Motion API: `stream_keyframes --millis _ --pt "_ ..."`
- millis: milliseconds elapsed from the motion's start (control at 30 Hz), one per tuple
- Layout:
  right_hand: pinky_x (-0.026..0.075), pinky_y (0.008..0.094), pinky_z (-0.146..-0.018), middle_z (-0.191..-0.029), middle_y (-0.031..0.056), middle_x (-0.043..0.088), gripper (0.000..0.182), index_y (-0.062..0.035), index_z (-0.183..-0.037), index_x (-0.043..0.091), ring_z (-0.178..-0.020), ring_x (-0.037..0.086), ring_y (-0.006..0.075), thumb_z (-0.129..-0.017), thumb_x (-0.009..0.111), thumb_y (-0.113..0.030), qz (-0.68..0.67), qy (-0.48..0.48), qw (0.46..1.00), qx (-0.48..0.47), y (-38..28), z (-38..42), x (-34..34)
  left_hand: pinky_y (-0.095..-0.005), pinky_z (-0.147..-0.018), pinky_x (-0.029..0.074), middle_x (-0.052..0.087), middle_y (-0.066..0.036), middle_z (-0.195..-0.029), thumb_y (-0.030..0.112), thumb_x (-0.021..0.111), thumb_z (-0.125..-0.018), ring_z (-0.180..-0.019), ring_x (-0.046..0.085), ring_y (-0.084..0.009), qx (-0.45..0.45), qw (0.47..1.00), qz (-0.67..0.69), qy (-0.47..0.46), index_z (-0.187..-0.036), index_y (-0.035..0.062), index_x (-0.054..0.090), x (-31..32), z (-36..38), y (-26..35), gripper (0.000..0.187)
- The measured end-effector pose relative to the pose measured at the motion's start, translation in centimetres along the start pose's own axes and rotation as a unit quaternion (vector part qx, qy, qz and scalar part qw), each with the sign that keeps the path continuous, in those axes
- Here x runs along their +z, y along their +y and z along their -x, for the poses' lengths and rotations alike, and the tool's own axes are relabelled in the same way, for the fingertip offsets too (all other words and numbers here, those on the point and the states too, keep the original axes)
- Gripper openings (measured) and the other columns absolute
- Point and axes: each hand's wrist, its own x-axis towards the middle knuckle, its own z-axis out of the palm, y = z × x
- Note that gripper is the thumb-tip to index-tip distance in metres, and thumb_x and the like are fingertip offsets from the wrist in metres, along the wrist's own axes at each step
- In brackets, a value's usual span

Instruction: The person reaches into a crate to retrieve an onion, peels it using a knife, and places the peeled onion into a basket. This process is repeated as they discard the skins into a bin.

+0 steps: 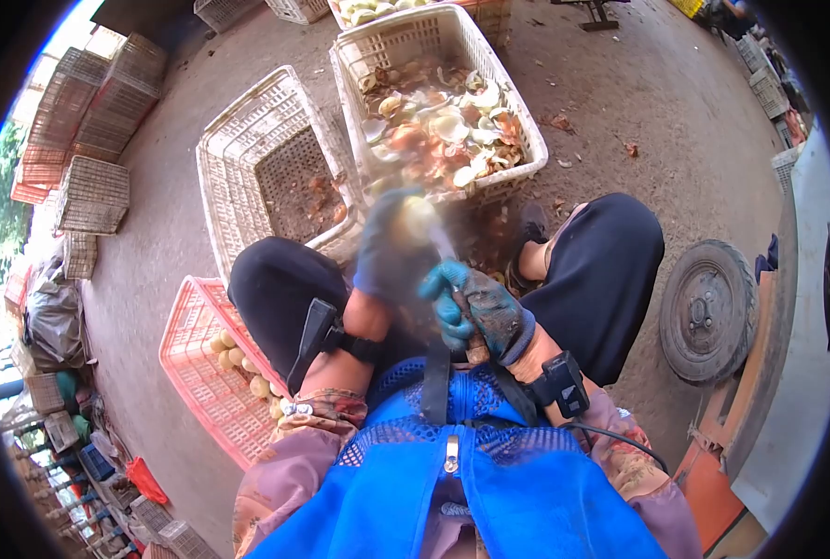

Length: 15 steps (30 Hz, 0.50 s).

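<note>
the left grip [383, 250] clasps a pale onion [417, 218] (blurred); the right grip [491, 312] is wrapped round a knife [443, 244].

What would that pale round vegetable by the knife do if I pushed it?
The pale round vegetable would probably roll, since it looks ball-shaped. It may be slippery too, as its surface looks bare, though blur hides details.

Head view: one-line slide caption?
Left gloved hand holds a blurred pale bulb, right gloved hand a knife, before a crate of peelings.
</note>
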Motion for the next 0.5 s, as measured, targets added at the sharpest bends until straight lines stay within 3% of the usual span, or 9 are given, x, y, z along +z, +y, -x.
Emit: stream_keyframes --millis 67,133,267,333,367,400,433,467,500 --pt "0.038 0.0252 -0.045 -0.065 -0.0007 0.045 0.028 -0.0051 -0.107 0.055 -0.048 0.042 0.0091 -0.101 0.052 -0.032 -0.007 0.017 1.000 -0.002 0.2 0.1 0.4 -0.0348 -0.111 0.035 0.059 -0.009 -0.130 0.009 0.056 -0.087 -0.122 0.052 -0.0174 -0.004 0.997 -0.078 -0.027 -0.131 0.0065 0.046 0.0 0.0 -0.3 0.046" --pt "0.036 0.0263 -0.044 -0.058 -0.0020 0.042 0.030 -0.0057 -0.104 0.056 -0.043 0.038 0.0091 -0.104 0.046 -0.034 -0.012 0.034 0.999 -0.003 0.2 -0.1 0.5 -0.0354 -0.107 0.041 0.059 -0.010 -0.130 0.017 0.054 -0.092 -0.117 0.056 -0.0183 -0.065 0.988 0.142 -0.013 -0.129 0.0059 0.049 -0.2 -0.2 -0.3 0.039" --pt "0.033 0.0267 -0.038 -0.054 -0.0030 0.040 0.032 -0.0057 -0.102 0.058 -0.039 0.035 0.0094 -0.105 0.045 -0.035 -0.084 0.016 0.996 -0.023 0.5 -0.6 -0.4 -0.0358 -0.101 0.047 0.061 -0.011 -0.126 0.019 0.055 -0.095 -0.110 0.061 -0.0216 -0.096 0.988 0.113 0.042 -0.126 0.0068 0.054 1.5 -0.6 -1.3 0.033" --pt "0.032 0.0268 -0.037 -0.054 -0.0033 0.039 0.033 -0.0054 -0.102 0.059 -0.038 0.035 0.0094 -0.105 0.045 -0.035 -0.096 0.025 0.995 -0.028 0.7 -0.8 -1.0 -0.0369 -0.096 0.052 0.064 -0.013 -0.120 0.022 0.053 -0.098 -0.103 0.063 -0.0248 0.064 0.992 0.031 0.104 -0.123 0.0056 0.057 1.2 -0.9 3.0 0.030" --pt "0.032 0.0266 -0.036 -0.053 -0.0032 0.040 0.035 -0.0052 -0.103 0.060 -0.038 0.036 0.0093 -0.105 0.044 -0.036 -0.145 -0.044 0.988 -0.029 0.7 -1.0 -1.4 -0.0369 -0.096 0.052 0.064 -0.013 -0.120 0.022 0.053 -0.098 -0.103 0.063 -0.0248 0.063 0.992 0.032 0.103 -0.123 0.0056 0.057 1.1 -1.0 3.4 0.030" --pt "0.032 0.0264 -0.036 -0.053 -0.0030 0.040 0.036 -0.0050 -0.104 0.061 -0.038 0.037 0.0092 -0.105 0.043 -0.037 -0.192 -0.114 0.974 -0.030 0.6 -1.2 -1.5 -0.0374 -0.096 0.052 0.065 -0.013 -0.118 0.024 0.053 -0.099 -0.104 0.063 -0.0250 -0.002 0.963 0.258 0.073 -0.125 0.0045 0.057 1.1 -1.1 3.6 0.032" --pt "0.032 0.0264 -0.036 -0.053 -0.0030 0.040 0.036 -0.0050 -0.104 0.061 -0.038 0.037 0.0092 -0.105 0.043 -0.037 -0.192 -0.113 0.974 -0.030 0.8 -1.1 -1.3 -0.0379 -0.097 0.052 0.065 -0.013 -0.116 0.025 0.053 -0.100 -0.105 0.063 -0.0252 -0.065 0.880 0.469 0.040 -0.126 0.0033 0.057 1.1 -1.2 3.6 0.035" --pt "0.032 0.0264 -0.036 -0.053 -0.0026 0.041 0.038 -0.0045 -0.106 0.061 -0.038 0.038 0.0092 -0.105 0.043 -0.038 -0.163 -0.138 0.976 -0.036 0.7 -1.0 0.0 -0.0340 -0.089 0.054 0.064 -0.013 -0.112 0.016 0.067 -0.086 -0.099 0.063 -0.0249 -0.042 0.955 0.276 0.097 -0.122 0.0024 0.058 2.8 -0.9 1.3 0.040" --pt "0.033 0.0264 -0.037 -0.054 -0.0022 0.043 0.039 -0.0041 -0.108 0.061 -0.038 0.039 0.0093 -0.105 0.042 -0.039 -0.133 -0.162 0.977 -0.042 0.7 -1.2 0.8 -0.0302 -0.081 0.055 0.063 -0.013 -0.107 0.006 0.081 -0.073 -0.094 0.064 -0.0245 -0.018 0.986 0.071 0.150 -0.119 0.0016 0.059 4.4 -0.5 -1.0 0.051"
